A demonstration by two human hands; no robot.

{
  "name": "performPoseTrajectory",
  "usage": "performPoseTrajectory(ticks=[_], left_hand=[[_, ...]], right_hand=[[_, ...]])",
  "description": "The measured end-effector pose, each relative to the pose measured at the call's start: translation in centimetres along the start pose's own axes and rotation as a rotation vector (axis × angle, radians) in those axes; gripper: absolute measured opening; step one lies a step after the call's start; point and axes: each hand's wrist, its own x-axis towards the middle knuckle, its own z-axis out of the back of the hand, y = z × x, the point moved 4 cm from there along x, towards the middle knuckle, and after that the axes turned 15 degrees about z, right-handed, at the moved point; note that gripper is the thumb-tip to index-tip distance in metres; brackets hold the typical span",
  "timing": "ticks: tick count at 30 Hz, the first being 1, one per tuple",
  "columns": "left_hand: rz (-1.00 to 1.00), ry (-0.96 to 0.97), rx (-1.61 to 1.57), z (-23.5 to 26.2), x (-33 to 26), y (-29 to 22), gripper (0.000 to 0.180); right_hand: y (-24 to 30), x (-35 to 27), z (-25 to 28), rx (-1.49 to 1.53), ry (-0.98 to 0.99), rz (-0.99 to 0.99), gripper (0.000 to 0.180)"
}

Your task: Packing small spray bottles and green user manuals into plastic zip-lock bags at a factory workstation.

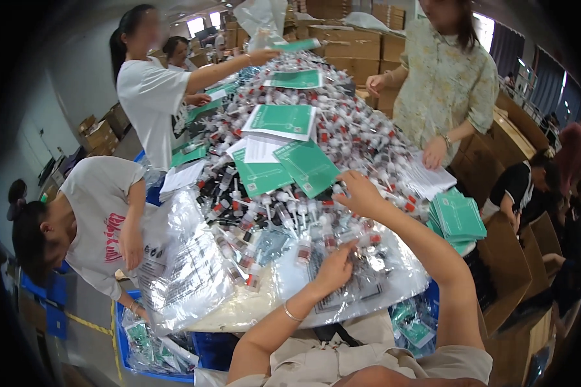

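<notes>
Both hands' fingers [350, 248] vanish among heaped small bottles [342, 138].

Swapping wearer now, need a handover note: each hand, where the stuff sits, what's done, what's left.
Left hand: bare, resting on the clear plastic bags at the near edge of the heap, fingers on a small clear bottle; whether it grips one I cannot tell.
Right hand: open, reaching into the heap of small clear bottles with red and white caps.
Green printed leaflets lie scattered on the heap; a neat stack of green leaflets sits to the right.
Done: filled clear bags show in the blue bin below.
Left: most bottles are loose and unbagged.
</notes>
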Motion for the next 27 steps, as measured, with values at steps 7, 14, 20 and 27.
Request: performPoseTrajectory(ticks=[7,14,20,27], left_hand=[[0.015,0.036,-0.075,-0.1,-0.3,0.0,0.055],[0.086,0.056,-0.035,-0.5,0.2,0.4,0.057],[0.086,0.044,-0.002,0.1,-0.1,0.5,0.057],[-0.059,-0.035,-0.089,-1.1,-0.5,1.1,0.056]], right_hand=[[-8.0,8.5,-6.1,-0.279,0.434,-0.471,0.067],[-11.8,8.6,-6.7,-0.07,0.475,-0.574,0.064],[-9.9,13.2,-6.0,-0.247,0.305,-0.439,0.063],[-8.4,17.2,-10.9,-0.548,0.002,0.067,0.042]])
